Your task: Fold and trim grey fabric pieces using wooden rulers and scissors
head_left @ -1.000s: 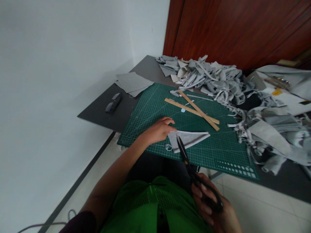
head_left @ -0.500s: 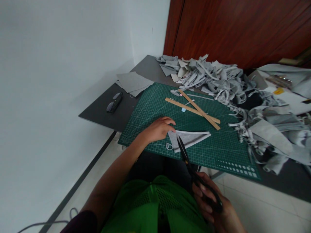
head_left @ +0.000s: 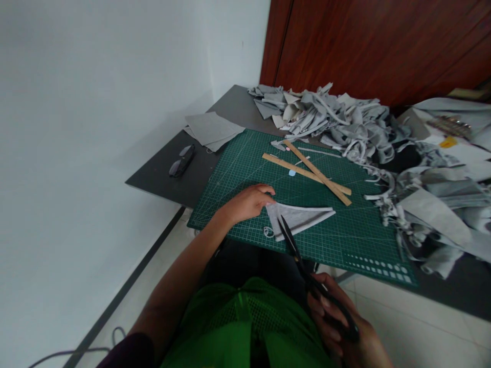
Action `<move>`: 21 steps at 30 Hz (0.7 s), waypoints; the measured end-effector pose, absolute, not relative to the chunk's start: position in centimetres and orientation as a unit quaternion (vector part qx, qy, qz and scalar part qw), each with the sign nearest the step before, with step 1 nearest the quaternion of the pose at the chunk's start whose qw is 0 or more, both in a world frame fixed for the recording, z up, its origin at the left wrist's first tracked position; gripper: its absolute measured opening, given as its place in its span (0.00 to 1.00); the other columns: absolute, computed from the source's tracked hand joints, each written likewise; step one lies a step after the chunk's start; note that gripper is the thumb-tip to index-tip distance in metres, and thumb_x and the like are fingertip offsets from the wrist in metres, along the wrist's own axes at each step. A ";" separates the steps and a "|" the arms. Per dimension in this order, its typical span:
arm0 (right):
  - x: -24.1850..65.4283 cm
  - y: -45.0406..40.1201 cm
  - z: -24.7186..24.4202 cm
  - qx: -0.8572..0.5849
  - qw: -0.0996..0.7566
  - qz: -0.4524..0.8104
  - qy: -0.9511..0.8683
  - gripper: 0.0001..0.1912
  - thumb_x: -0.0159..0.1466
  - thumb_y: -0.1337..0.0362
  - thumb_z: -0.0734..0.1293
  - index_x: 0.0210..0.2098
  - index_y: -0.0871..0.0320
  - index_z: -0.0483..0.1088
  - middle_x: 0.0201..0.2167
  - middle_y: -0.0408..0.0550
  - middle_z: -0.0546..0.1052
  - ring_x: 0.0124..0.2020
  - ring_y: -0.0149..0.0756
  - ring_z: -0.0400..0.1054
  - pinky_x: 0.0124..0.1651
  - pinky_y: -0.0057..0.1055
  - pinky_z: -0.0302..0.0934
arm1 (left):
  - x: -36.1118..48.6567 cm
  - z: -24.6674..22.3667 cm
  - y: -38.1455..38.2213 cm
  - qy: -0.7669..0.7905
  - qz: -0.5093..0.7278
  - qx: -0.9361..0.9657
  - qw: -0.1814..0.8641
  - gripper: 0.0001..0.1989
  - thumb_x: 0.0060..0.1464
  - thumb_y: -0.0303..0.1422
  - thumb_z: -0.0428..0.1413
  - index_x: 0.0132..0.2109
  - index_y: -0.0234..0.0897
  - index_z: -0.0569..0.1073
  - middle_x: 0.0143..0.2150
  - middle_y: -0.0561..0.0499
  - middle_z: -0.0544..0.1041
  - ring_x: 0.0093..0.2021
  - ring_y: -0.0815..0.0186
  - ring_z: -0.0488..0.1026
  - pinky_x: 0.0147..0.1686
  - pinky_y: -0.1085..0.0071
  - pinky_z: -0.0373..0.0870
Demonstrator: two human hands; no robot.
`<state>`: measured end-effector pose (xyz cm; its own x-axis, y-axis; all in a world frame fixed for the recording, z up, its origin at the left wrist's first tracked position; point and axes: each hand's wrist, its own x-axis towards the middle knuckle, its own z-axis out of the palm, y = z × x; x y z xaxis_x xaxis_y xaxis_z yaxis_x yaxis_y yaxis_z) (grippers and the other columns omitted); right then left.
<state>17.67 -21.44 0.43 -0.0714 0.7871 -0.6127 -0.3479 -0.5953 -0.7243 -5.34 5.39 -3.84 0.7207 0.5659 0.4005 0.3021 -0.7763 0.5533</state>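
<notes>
A triangular piece of light grey fabric [head_left: 295,216] with pale and dark edge bands lies near the front of the green cutting mat [head_left: 230,179]. My left hand [head_left: 249,202] is at its upper left corner, fingers bent and thumb tip touching the fabric; the exact grip is partly hidden. My right hand [head_left: 337,317] grips the handles of black scissors [head_left: 303,268] in front of the table edge. The blades point away from me, their tips over the left part of the fabric. A loop of pale thread [head_left: 268,232] lies just left of the piece.
Two crossed wooden rulers [head_left: 307,174] and a small light-blue chip [head_left: 292,173] lie farther back on the mat. Grey fabric scraps [head_left: 330,115] heap along the back and right. Flat fabric sheets [head_left: 213,130] and eyeglasses [head_left: 182,161] rest at left, near the wall.
The whole view has shifted slightly. My right hand and the scissors sit a little lower and farther right in the picture. The left hand stays at the fabric's corner.
</notes>
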 end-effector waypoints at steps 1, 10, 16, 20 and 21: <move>17.7 -21.4 0.5 -0.549 0.397 0.707 -0.204 0.29 0.57 0.44 0.78 0.50 0.51 0.69 0.26 0.34 0.64 0.17 0.19 0.50 0.15 0.17 0.46 | -5.3 -3.9 5.4 0.243 0.287 0.897 0.235 0.18 0.61 0.16 0.55 0.46 0.41 0.84 0.55 0.46 0.79 0.58 0.61 0.76 0.58 0.64 0.72; 16.5 -21.0 1.1 -0.548 0.379 0.719 -0.200 0.33 0.56 0.43 0.78 0.52 0.51 0.68 0.26 0.34 0.65 0.18 0.19 0.50 0.16 0.17 0.47 | -5.5 -4.0 5.4 0.246 0.290 0.889 0.256 0.20 0.62 0.16 0.53 0.49 0.40 0.83 0.56 0.46 0.79 0.59 0.63 0.75 0.60 0.63 0.72; 16.2 -20.8 0.8 -0.550 0.373 0.721 -0.199 0.34 0.55 0.42 0.78 0.53 0.51 0.66 0.26 0.34 0.65 0.17 0.20 0.50 0.15 0.17 0.46 | -5.5 -4.0 5.3 0.250 0.293 0.887 0.254 0.19 0.62 0.15 0.53 0.48 0.40 0.83 0.56 0.46 0.78 0.59 0.62 0.74 0.60 0.62 0.71; 15.9 -21.0 0.9 -0.568 0.369 0.710 -0.192 0.35 0.56 0.42 0.78 0.55 0.50 0.66 0.27 0.34 0.66 0.18 0.20 0.52 0.16 0.17 0.47 | -5.5 -3.8 5.2 0.247 0.297 0.887 0.255 0.19 0.62 0.15 0.53 0.48 0.39 0.83 0.55 0.45 0.79 0.59 0.62 0.75 0.59 0.63 0.72; 15.8 -21.1 0.9 -0.574 0.368 0.705 -0.197 0.35 0.57 0.42 0.77 0.55 0.50 0.66 0.28 0.34 0.66 0.18 0.20 0.52 0.16 0.17 0.46 | -5.5 -3.8 5.2 0.247 0.298 0.886 0.255 0.20 0.62 0.15 0.53 0.48 0.39 0.83 0.55 0.45 0.79 0.59 0.63 0.75 0.59 0.63 0.72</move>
<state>15.76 -21.09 0.90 -0.0718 0.7447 -0.6636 -0.2918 -0.6518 -0.7000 -5.45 5.18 -3.79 0.6998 0.5906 0.4019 0.2860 -0.7472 0.6000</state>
